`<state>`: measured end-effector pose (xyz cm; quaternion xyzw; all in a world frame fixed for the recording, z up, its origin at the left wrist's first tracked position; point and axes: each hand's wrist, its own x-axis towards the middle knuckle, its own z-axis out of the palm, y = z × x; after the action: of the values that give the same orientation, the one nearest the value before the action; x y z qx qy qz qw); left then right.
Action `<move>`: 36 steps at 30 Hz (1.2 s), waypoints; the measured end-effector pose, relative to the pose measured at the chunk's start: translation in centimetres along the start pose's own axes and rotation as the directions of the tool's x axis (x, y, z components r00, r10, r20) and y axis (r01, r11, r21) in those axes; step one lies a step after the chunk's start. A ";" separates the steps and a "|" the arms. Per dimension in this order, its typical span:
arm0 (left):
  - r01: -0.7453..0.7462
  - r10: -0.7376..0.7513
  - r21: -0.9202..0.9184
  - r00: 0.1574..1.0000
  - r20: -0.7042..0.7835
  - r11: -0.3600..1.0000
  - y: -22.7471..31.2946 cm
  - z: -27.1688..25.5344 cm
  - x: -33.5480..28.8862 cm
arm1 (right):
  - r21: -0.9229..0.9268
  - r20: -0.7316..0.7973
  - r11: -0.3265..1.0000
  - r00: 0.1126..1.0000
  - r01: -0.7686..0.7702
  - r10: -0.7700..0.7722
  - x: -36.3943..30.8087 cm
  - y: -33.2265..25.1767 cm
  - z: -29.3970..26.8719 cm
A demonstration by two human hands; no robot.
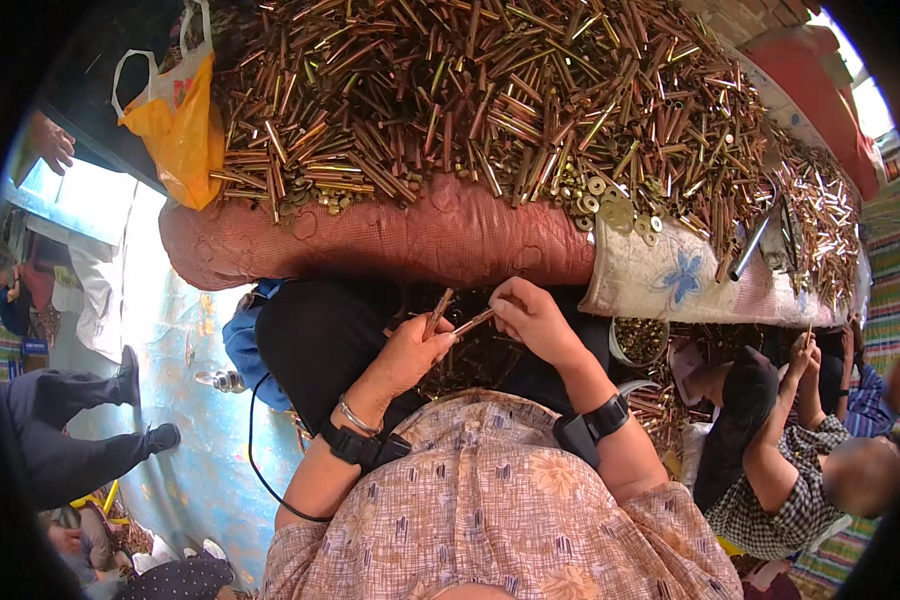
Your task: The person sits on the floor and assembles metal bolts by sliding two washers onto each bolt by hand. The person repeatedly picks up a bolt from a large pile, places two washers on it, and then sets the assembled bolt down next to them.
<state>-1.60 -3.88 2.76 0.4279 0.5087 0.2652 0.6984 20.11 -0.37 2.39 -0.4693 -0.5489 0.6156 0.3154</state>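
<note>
In front of my lap, my left hand [410,352] is closed round a short copper-coloured metal tube [437,311] that sticks up past the fingers. A second slim metal rod [473,323] bridges the gap between my hands. My right hand [530,318] pinches its right end, while its left end meets my left thumb and fingertips. Beyond my hands, a large heap of loose metal tubes [450,100] covers the work surface. Flat round washers [615,212] and small nuts lie along its near edge.
A padded red roll [370,243] edges the heap, with a white flowered cloth [682,275] to its right. A yellow plastic bag [182,130] sits at the left. A tub of small parts [640,340] stands by my right knee. Another person [790,450] works at the right.
</note>
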 end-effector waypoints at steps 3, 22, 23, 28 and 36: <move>-0.012 0.012 0.012 1.000 -0.018 1.000 0.1 0.1 0.0 | -0.123 -0.062 0.984 0.991 -0.129 0.122 0.2 -0.2 0.1; -0.072 0.105 0.366 0.992 -0.071 0.928 -1.2 0.4 0.9 | -0.529 -0.234 0.845 0.944 0.077 -0.233 1.2 -0.3 0.1; -0.072 0.113 0.483 0.992 -0.056 0.873 -1.4 0.4 1.1 | -0.607 -0.251 0.790 0.922 0.087 -0.294 1.4 -0.8 0.0; 0.033 -0.003 0.495 0.998 -0.062 0.868 -2.2 0.7 2.3 | -0.645 -0.233 0.729 0.849 0.230 -0.474 5.1 -3.9 -0.2; 0.075 -0.071 0.028 0.991 -0.110 0.997 -1.6 0.1 1.9 | -0.924 -0.074 0.345 0.810 0.163 -0.582 12.6 -7.0 0.2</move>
<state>-0.96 -3.17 0.49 0.4050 0.5656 0.2543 0.6718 14.51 12.36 6.29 -0.5326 -0.8048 0.0350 0.2597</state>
